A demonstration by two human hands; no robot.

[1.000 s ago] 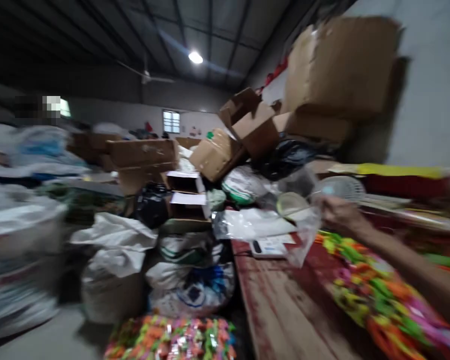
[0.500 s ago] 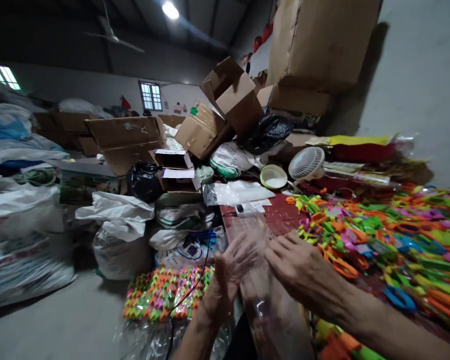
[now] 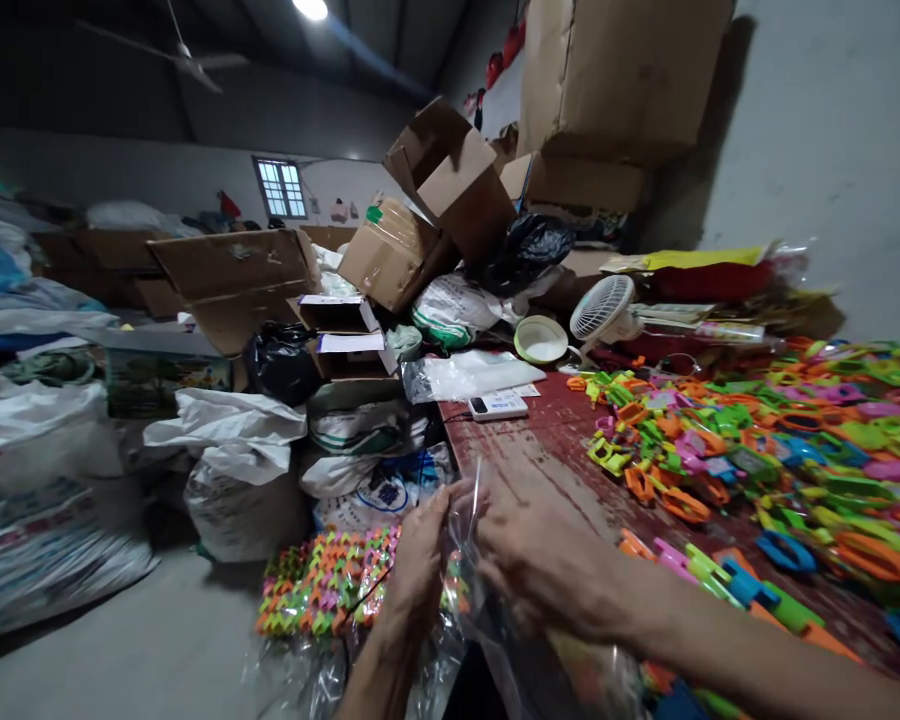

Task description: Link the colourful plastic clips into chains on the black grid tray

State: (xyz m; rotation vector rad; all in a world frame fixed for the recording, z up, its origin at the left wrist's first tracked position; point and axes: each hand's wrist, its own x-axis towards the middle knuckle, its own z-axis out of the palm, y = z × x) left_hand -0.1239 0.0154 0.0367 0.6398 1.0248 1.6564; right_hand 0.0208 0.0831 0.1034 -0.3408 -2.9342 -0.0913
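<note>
A clear plastic bag (image 3: 459,535) hangs between my hands above the table's left edge. My left hand (image 3: 418,550) has its fingers closed on the bag's near-left side. My right hand (image 3: 529,550), smeared by motion, is bent in against the other side of the bag, and its fingertips are partly hidden. To the right of my right hand, a row of bright plastic pieces (image 3: 750,590) lies on the red table (image 3: 547,440). Below my left hand sits a clear-wrapped pack of colourful pieces (image 3: 322,585).
A large heap of colourful plastic pieces (image 3: 810,440), some with loops, covers the table's right. Farther back are a small fan (image 3: 604,308), a round bowl (image 3: 541,340) and a white device (image 3: 499,405). White sacks (image 3: 244,490) stand on the floor at left, near stacked cardboard boxes (image 3: 454,190).
My left hand has gone from spread fingers to gripping the bag. The bag, flat on the table before, is now raised between both hands. The view has shifted slightly.
</note>
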